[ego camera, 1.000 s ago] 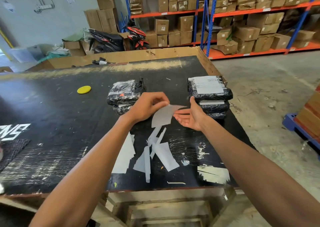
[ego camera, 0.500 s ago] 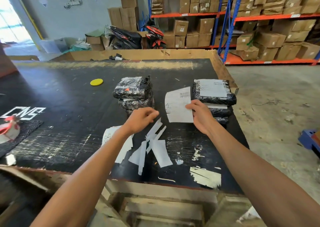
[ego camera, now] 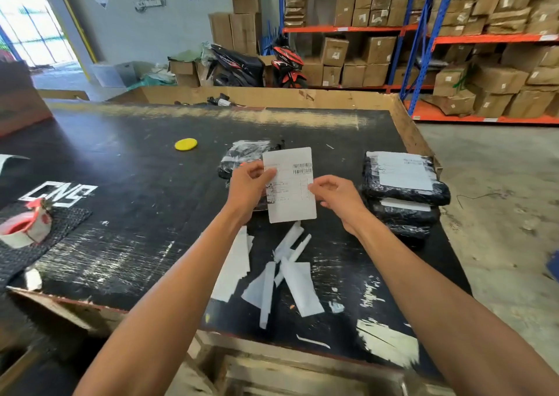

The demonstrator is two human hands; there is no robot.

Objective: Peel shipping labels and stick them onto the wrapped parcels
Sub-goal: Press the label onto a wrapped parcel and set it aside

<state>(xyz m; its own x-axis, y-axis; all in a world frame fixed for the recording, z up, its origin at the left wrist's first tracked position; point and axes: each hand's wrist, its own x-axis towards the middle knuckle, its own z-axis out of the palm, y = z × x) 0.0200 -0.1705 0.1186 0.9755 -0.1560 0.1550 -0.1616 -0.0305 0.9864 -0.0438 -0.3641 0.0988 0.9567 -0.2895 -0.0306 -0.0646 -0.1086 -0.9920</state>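
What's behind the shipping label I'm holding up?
The shipping label hides most of a stack of black wrapped parcels on the table. Only the stack's upper left shows; whether it carries a label can't be seen.

the black worktable [ego camera: 127, 165] is scuffed white in streaks, with white lettering at its left. on it lie a yellow disc [ego camera: 185, 144], a red tape dispenser [ego camera: 25, 224] on a dark mesh mat [ego camera: 65, 218], two stacks of black-wrapped parcels [ego camera: 403, 194], and a scatter of white backing strips [ego camera: 281, 277] near the front edge.

grey wall [ego camera: 127, 29] | boxed racking [ego camera: 423, 32] | concrete floor [ego camera: 499, 183] | bright doorway [ego camera: 33, 29]
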